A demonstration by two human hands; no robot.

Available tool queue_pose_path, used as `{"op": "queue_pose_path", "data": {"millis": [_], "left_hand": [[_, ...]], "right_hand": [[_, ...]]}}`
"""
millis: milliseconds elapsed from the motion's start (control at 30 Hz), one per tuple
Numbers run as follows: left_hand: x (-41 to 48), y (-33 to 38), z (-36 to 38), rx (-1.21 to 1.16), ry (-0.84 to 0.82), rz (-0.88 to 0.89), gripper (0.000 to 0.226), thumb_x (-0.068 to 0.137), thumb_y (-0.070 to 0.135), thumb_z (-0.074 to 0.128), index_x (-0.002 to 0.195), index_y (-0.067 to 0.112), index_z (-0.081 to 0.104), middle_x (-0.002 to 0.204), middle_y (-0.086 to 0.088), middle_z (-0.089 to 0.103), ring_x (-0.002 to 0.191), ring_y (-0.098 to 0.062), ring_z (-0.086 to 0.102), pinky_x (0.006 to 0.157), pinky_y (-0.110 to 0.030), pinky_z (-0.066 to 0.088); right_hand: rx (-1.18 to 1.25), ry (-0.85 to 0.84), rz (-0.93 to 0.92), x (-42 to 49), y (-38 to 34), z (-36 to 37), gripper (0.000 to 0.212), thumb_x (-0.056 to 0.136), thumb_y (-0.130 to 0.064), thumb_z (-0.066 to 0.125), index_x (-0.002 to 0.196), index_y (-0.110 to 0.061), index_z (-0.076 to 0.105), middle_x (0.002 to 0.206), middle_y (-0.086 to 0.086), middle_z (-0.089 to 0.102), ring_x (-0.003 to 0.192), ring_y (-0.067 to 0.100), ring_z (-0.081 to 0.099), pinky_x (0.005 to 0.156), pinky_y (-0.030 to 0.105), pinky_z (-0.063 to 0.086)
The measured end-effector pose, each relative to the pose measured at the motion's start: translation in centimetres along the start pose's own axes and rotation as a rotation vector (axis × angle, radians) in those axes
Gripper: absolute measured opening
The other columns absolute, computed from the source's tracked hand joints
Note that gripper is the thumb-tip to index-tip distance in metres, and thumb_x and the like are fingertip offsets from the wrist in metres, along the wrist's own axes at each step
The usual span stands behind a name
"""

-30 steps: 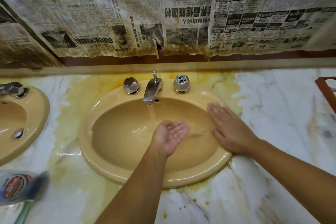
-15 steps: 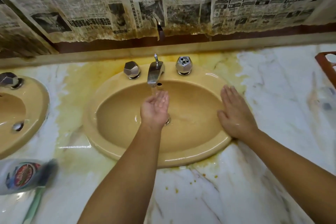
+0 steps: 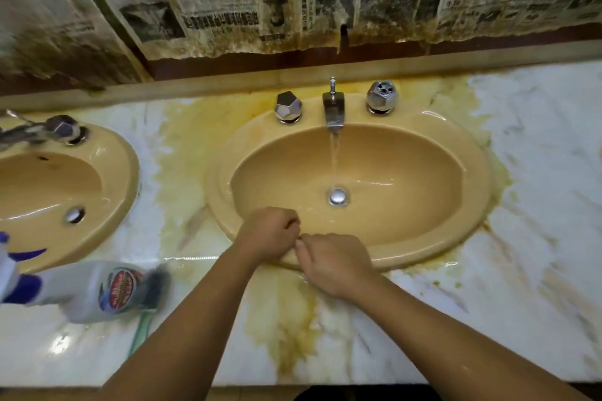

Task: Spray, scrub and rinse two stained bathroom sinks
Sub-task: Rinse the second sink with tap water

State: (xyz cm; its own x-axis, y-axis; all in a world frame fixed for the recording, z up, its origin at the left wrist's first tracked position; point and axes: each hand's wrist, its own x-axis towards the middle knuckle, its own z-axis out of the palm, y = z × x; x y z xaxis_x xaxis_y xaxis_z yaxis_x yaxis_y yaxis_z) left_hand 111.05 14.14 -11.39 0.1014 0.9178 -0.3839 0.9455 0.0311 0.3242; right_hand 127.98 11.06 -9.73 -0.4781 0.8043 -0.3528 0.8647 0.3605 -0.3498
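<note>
Now left grip (image 3: pixel 267 234) and right grip (image 3: pixel 337 262) are touching at near rim of right sink (image 3: pixel 475 172), lower centre of frame. Fingers of both are curling under, nothing showing inside. Faucet (image 3: pixel 333 111) is running water into basin. Left sink (image 3: pixel 120 172) is sitting at left edge. Spray bottle (image 3: pixel 94 290) is lying blurred on desk (image 3: pixel 537 238), lower left.

My left hand (image 3: pixel 268 234) left water stream (image 3: pixel 335 153), came to sink (image 3: pixel 477 156) front rim; my right hand (image 3: pixel 335 262) joined, both now curled.
</note>
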Motion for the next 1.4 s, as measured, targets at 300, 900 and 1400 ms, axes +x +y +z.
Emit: {"op": "queue_pose_path", "data": {"millis": [300,900,1400], "left_hand": [[1.1,-5.1,-0.8,0.135,0.294,0.086,0.049,0.096,0.037,0.044,0.141,0.025,0.059,0.153,0.003,0.049,0.159,-0.022,0.002,0.129,-0.038,0.003],[4.2,-6.8,-1.6,0.241,0.332,0.004,0.086,0.099,0.055,0.031,0.163,0.014,-0.009,0.171,-0.004,-0.016,0.157,-0.019,-0.019,0.127,-0.049,-0.005],[4.5,-7.0,-2.0,0.208,0.346,0.02,0.086,0.099,0.052,0.033,0.163,0.012,-0.008,0.172,-0.003,-0.012,0.158,-0.017,-0.015,0.128,-0.046,-0.006]], "right_hand": [[0.011,-0.397,0.375,3.9,9.0,-3.7,0.051,0.105,-0.055,0.039,0.111,-0.016,0.072,0.117,0.009,0.068,0.11,0.026,0.061,0.086,0.032,0.043],[2.551,0.365,0.473,14.7,2.9,-8.2,0.053,0.111,-0.031,0.029,0.134,0.012,0.051,0.133,0.032,0.06,0.133,0.045,0.053,0.118,0.052,0.038],[2.484,0.352,0.533,15.3,3.4,-8.5,0.053,0.111,-0.028,0.027,0.137,0.011,0.051,0.135,0.03,0.06,0.132,0.041,0.055,0.116,0.049,0.042]]}}
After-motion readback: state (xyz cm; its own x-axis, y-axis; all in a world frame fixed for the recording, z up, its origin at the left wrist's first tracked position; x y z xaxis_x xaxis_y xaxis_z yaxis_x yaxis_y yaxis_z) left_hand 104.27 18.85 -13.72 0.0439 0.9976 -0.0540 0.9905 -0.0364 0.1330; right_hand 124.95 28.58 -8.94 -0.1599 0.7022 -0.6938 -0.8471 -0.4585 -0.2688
